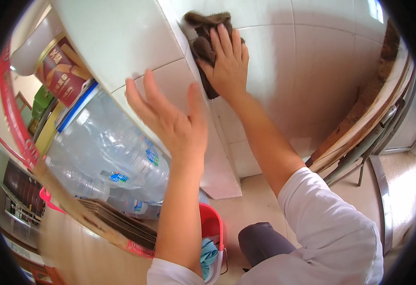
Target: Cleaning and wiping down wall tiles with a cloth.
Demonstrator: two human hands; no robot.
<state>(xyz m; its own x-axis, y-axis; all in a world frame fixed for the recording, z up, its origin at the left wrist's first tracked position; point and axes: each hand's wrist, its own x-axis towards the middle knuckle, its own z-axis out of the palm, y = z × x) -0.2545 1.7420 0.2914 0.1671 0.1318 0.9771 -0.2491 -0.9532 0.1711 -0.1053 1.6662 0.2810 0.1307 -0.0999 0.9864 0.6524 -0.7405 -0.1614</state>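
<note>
A dark brown cloth (203,50) is bunched against the white tiled wall (268,64), beside the inner corner where a tiled pillar (136,42) juts out. My right hand (229,64) presses the cloth flat to the tiles, its fingers spread over the folds. Part of the cloth hangs below the thumb along the corner. My left hand (172,117) is raised before the pillar's face, fingers apart and slightly blurred, with nothing in it. Whether it touches the tiles I cannot tell.
Left of the pillar, a clear bag of plastic bottles (111,149) stands below a maroon tin (63,71). Flattened cardboard (119,217) leans under it. A red bucket (222,228) holding a light-blue cloth (208,253) sits on the floor. To the right is a wooden board edge (365,124) beside metal legs.
</note>
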